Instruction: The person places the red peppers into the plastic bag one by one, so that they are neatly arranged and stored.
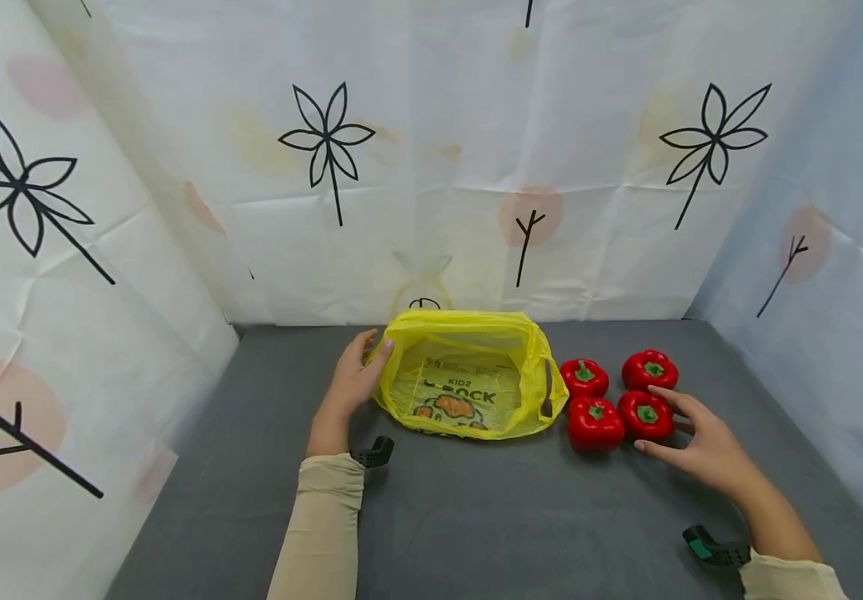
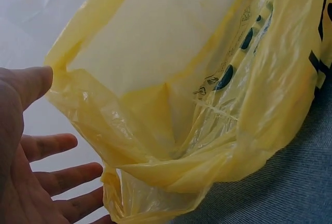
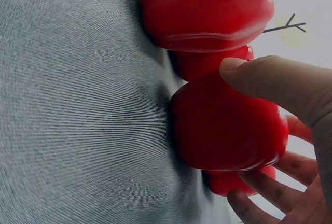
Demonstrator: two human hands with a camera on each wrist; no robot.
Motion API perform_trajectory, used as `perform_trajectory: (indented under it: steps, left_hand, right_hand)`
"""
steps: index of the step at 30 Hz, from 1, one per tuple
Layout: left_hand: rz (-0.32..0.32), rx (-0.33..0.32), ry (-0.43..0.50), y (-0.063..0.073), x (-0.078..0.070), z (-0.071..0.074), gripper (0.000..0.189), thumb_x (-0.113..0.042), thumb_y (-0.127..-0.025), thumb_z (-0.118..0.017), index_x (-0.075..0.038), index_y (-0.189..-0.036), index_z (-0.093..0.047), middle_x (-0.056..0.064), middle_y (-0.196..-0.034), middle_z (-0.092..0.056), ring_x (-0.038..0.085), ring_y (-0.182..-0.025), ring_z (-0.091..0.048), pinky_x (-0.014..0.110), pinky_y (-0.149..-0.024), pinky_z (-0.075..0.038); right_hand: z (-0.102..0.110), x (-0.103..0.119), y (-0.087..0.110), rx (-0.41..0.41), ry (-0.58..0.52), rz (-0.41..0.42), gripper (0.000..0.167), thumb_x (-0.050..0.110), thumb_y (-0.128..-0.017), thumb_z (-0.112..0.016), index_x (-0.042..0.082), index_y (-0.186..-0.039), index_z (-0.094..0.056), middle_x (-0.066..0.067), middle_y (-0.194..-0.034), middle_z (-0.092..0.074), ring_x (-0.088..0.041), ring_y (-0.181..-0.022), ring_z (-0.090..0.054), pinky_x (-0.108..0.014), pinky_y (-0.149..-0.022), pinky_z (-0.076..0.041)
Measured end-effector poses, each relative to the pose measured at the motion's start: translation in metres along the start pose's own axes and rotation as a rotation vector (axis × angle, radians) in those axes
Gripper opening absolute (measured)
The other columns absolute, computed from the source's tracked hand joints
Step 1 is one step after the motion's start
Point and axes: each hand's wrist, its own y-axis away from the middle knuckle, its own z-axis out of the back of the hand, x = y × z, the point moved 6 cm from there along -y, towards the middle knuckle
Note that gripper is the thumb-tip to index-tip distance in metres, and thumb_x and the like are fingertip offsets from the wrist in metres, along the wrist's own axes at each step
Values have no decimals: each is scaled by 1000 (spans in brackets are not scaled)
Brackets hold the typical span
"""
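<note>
A yellow plastic bag (image 1: 544, 367) lies on its side on the grey table, its wide mouth facing me and printing visible inside. My left hand (image 1: 356, 375) is at the bag's left edge with fingers spread; in the left wrist view the thumb (image 2: 36, 84) meets the rim. Right of the bag sit several red bell peppers with green stems. My right hand (image 1: 709, 446) is around the front right bell pepper (image 1: 644, 417), thumb in front and fingers behind it. In the right wrist view that pepper (image 3: 223, 125) rests on the cloth; firm contact is unclear.
Beside it stand a front left bell pepper (image 1: 594, 425), a back left one (image 1: 584, 379) and a back right one (image 1: 649, 369). Grey cloth (image 1: 476, 517) covers the table. White patterned sheets (image 1: 431, 167) hang behind and on both sides. Each wrist wears a black band.
</note>
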Motion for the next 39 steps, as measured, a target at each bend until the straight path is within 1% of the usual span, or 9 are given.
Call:
perform_trajectory:
  steps: [3,6,10,13,16,20,30,34,39]
  left_hand:
    - [-6,-5,2,-1,0,-1,78,-69,-106,-47,-18,-165,-37,13,-170,-36,42,-155,-37,65,-122,-38]
    - [-10,-2,-5,-1,2,-2,72,-64,-108,-47,-17,-163,-42,13,-168,-39,42,-154,-39,65,-121,-39]
    - [0,15,-5,1,4,-4,66,-61,-110,-47,-17,-159,-48,15,-164,-45,43,-152,-41,65,-120,-41]
    - [2,22,10,2,3,-5,64,-60,-110,-48,-17,-157,-50,15,-162,-47,42,-151,-43,63,-120,-42]
    - [-6,22,18,2,3,-6,62,-59,-110,-49,-17,-157,-51,14,-161,-48,41,-151,-43,62,-121,-42]
    - [-6,22,19,1,3,-6,63,-59,-110,-49,-17,-156,-50,15,-160,-49,41,-151,-43,62,-121,-41]
    - [-8,27,52,3,3,-2,62,-59,-110,-49,-17,-156,-52,14,-158,-52,39,-149,-48,62,-119,-44]
    - [-9,29,51,3,2,-1,62,-59,-110,-50,-17,-155,-52,15,-157,-52,39,-148,-48,62,-119,-44]
    - [8,36,36,4,4,-4,64,-60,-109,-49,-16,-156,-52,15,-158,-52,39,-148,-48,61,-119,-44]
  right_hand:
    - [-2,-3,0,3,-11,-10,86,26,-86,-92,2,-156,-47,-34,-151,-48,-58,-125,-55,-70,-91,-58]
    - [-2,-3,-2,-7,-11,-11,83,25,-86,-92,3,-154,-50,-33,-150,-50,-55,-126,-55,-36,-87,-63]
    - [-2,-3,-4,-27,-10,-6,80,24,-85,-93,3,-151,-53,-31,-147,-54,-50,-127,-54,-4,-81,-43]
    - [-1,-2,-2,-51,-4,0,79,24,-84,-93,3,-149,-55,-29,-145,-56,-43,-123,-55,-1,-80,-41]
    - [2,-1,0,-87,-5,6,77,23,-83,-94,3,-148,-57,-28,-142,-58,-11,-119,-56,0,-79,-41]
    - [10,4,3,-153,-21,15,75,19,-81,-95,2,-145,-59,-28,-136,-61,25,-110,-36,4,-78,-39]
    - [37,34,0,-278,-51,24,75,17,-82,-95,7,-148,-60,-16,-135,-62,21,-107,-44,5,-79,-42]
    - [37,57,-7,-274,-78,50,76,18,-84,-94,12,-151,-59,-7,-135,-61,19,-110,-47,5,-83,-42]
    - [23,90,-20,-228,-128,114,77,16,-85,-93,12,-153,-57,-14,-140,-61,19,-112,-49,3,-88,-43]
